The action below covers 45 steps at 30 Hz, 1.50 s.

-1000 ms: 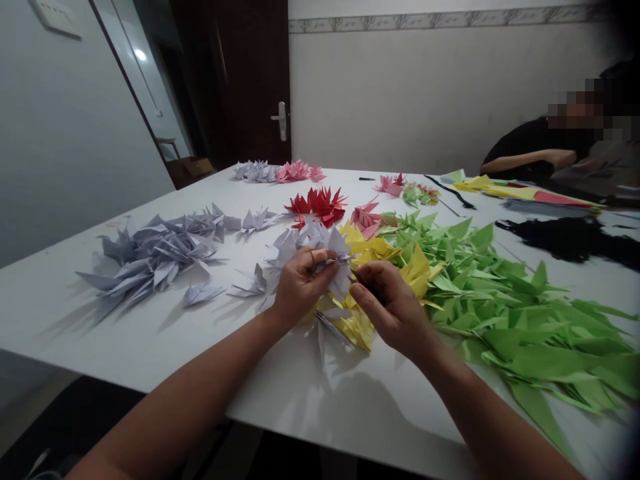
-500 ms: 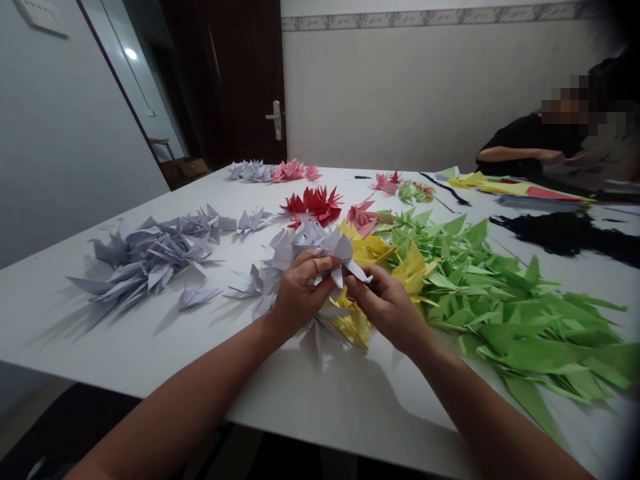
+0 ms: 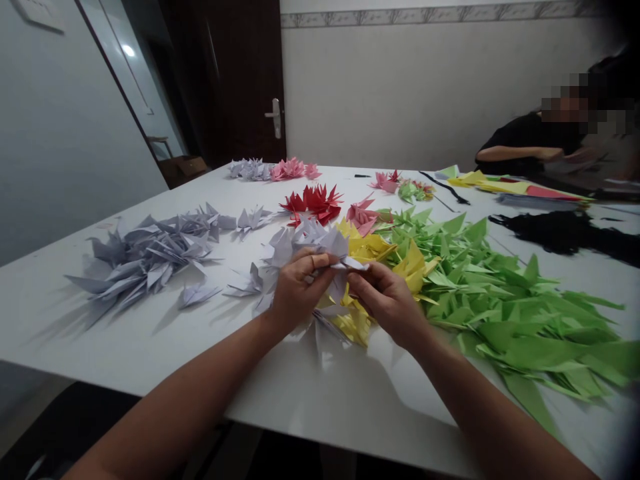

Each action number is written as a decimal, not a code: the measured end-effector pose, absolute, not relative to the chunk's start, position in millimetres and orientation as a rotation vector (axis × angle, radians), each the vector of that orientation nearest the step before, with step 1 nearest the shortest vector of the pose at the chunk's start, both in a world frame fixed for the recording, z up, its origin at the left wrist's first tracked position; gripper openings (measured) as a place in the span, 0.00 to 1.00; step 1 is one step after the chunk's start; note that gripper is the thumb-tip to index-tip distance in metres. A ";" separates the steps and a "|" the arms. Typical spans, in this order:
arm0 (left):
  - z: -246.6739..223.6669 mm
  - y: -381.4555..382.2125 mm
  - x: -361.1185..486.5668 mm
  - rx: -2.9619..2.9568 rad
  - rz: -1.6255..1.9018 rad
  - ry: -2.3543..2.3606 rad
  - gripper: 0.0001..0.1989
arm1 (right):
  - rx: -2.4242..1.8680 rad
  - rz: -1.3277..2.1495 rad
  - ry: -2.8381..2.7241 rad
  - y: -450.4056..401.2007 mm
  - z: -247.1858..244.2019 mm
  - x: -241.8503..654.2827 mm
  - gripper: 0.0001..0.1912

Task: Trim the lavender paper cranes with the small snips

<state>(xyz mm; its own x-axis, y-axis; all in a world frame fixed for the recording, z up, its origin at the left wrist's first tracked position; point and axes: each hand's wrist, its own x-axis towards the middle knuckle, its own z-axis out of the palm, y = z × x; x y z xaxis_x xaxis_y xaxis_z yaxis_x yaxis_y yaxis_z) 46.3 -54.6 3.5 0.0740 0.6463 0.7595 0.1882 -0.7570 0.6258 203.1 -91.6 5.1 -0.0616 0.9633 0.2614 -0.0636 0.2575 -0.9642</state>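
Note:
Between both hands is a folded white paper piece (image 3: 353,264), held above the table. My left hand (image 3: 301,287) pinches its left side, a ring on one finger. The fingers of my right hand (image 3: 383,297) are closed on its right end. Directly behind and below the hands lie more white folded papers (image 3: 283,248) and yellow ones (image 3: 370,247). A large heap of green folded papers (image 3: 500,300) spreads to the right of my right hand. On the left lies a heap of pale grey-white folded papers (image 3: 150,253).
Red folded papers (image 3: 315,205) and pink ones (image 3: 361,215) sit beyond the hands on the white table (image 3: 165,363). Black strands (image 3: 565,232) lie at the right, near flat coloured sheets (image 3: 530,190). A person in dark clothing (image 3: 520,137) sits at the far right.
The white piece has tilted flatter between my fingers, and its right tip is now lower and less spread. My right hand has shifted slightly; both hands still hold the piece.

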 end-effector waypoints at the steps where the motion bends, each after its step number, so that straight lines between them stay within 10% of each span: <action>1: 4.5 -53.9 47.0 1.854 1.708 0.857 0.02 | -0.917 1.078 -1.324 -92.7 6.3 203.3 0.16; 12: 14.5 -50.5 49.9 0.829 1.309 0.694 0.19 | -0.992 0.795 -1.496 -93.9 3.6 204.2 0.12; 35: 11.6 -51.6 50.4 0.893 1.227 0.674 0.21 | -1.101 0.729 -1.554 -91.0 1.6 207.3 0.13; 45: 6.3 -36.5 33.0 1.816 1.606 0.963 0.12 | -1.103 0.736 -1.485 -89.3 1.7 207.8 0.16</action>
